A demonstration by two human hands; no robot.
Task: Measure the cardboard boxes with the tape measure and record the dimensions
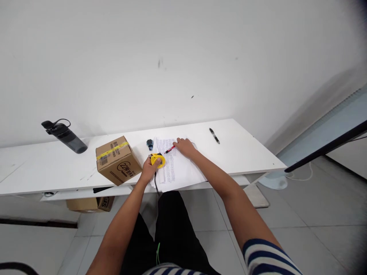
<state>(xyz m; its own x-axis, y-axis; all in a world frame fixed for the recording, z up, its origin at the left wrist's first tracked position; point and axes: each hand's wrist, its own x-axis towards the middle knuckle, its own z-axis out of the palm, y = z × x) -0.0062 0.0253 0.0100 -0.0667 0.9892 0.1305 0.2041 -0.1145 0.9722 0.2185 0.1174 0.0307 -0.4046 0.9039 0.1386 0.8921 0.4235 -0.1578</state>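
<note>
My left hand [148, 169] is closed around a yellow tape measure [158, 161], over the left edge of a stack of written paper sheets [183, 172]. A dark strap hangs down below that hand. On the same sheets, my right hand [185, 147] has its fingers closed at the upper end of a red pen [169, 149], whose dark tip points left toward the tape measure. Just beyond the left hand lies a dark wristwatch [149, 143]. A brown cardboard box [117, 160] with yellow tape across its top stands to the left of the left hand.
The narrow white table [241, 152] runs along a white wall. A dark water bottle [67, 136] stands at the left back, and a black pen [214, 135] lies to the right of the papers. Another cardboard box [88, 204] sits below the tabletop at left.
</note>
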